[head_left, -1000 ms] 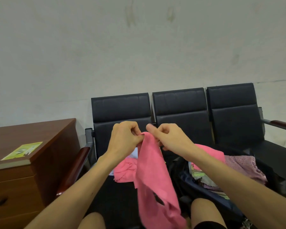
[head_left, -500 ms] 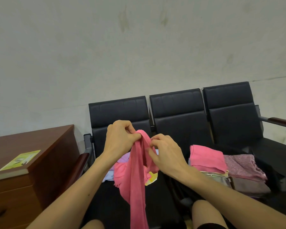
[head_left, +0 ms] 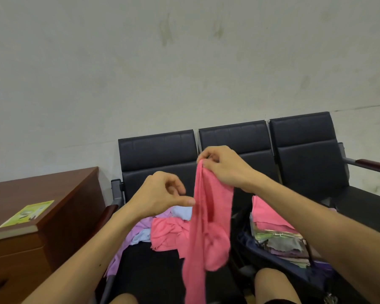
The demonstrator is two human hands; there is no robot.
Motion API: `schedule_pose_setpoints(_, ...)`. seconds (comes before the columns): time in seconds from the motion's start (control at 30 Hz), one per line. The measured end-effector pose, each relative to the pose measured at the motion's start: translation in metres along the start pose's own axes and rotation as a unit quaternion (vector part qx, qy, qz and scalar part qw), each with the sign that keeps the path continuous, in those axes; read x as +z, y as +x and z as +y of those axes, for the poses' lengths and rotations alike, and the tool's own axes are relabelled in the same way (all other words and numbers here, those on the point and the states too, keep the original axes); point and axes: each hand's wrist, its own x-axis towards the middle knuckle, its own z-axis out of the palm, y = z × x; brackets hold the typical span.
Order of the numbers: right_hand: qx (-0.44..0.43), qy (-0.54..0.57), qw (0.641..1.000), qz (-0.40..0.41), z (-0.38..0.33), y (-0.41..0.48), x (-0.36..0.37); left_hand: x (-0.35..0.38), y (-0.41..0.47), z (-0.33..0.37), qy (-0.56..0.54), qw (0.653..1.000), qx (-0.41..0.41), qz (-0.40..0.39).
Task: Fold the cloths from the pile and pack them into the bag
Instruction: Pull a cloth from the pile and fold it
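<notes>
At the bottom edge, the person's two knees show. Above them the pink cloth (head_left: 208, 227) hangs down in a long bunch. The right hand (head_left: 225, 166) pinches its top end with curled fingers, so the cloth hangs at 6 o'clock from this hand. The left hand (head_left: 162, 194) is at 9 o'clock from the cloth, with fingers loosely curled and holding nothing; its thumb tip is touching or nearly touching the cloth's edge, I cannot tell which.

Behind the hanging cloth, the pile of cloths (head_left: 162, 231) lies on the left seat of the black bench (head_left: 158, 154), with pink, light blue and lilac pieces. At 3 o'clock from the pile stands the dark bag (head_left: 250, 249), open, with folded cloths (head_left: 276, 235) stacked inside, a pink one on top.

At 9 o'clock is a brown wooden cabinet (head_left: 59, 207) with a yellow-green sticker (head_left: 26, 213) on top; its writing is too small to read. Farthest is the pale wall (head_left: 140, 73).
</notes>
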Motion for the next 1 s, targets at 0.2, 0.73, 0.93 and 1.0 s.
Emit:
schedule_pose_setpoints(0.2, -0.078, -0.01, 0.994, -0.076, -0.032, 0.006, -0.003, 0.002, 0.002, 0.036, -0.193, 0.979, 0.066, -0.028)
schedule_pose_setpoints(0.73, 0.027, 0.078, 0.989, -0.123, 0.051, -0.036, 0.046, -0.006, 0.012, 0.041, -0.252, 0.952, 0.037, 0.169)
schedule_pose_setpoints(0.93, 0.052, -0.044, 0.998, -0.009, 0.072, -0.036, 0.054, -0.016, 0.005, 0.024, -0.293, 0.934, -0.041, 0.203)
schedule_pose_setpoints(1.0, 0.062, -0.016, 0.998, 0.012, 0.071, -0.036, 0.052, -0.015, -0.002, 0.018, -0.294, 0.933, -0.056, 0.201)
